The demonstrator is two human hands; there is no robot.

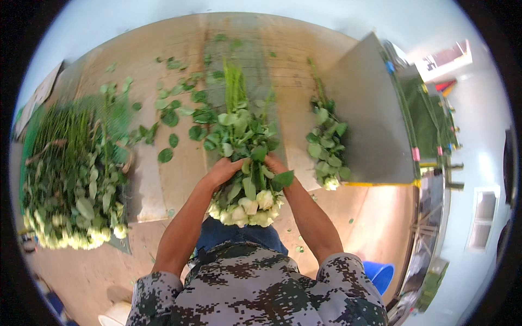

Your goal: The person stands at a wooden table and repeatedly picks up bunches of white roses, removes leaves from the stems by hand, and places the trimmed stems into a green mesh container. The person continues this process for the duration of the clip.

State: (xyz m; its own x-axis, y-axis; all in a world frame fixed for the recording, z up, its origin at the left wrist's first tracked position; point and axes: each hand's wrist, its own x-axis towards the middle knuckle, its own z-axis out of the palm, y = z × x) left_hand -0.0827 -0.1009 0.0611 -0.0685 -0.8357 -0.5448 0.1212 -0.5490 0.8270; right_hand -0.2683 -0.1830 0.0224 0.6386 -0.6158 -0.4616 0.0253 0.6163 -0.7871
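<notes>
A bunch of pale cream roses (248, 210) lies before me, its blooms toward my body at the table's front edge and its green stems pointing away. My left hand (225, 172) is closed around the leafy left side of the bunch. On the right side, my right hand (276, 164) grips it too, its fingers partly hidden by leaves. To the right lies a smaller group of rose stems (326, 142) with one pale bloom showing. A large pile of cream roses (69, 195) rests at the left on green netting.
Loose leaves (169, 116) are scattered over the wooden table (183, 183). An upright grey panel (371, 114) with a yellow lower edge bounds the right side. A blue bucket (380, 275) stands on the floor at my right, and a pale container (116, 313) is low at the left.
</notes>
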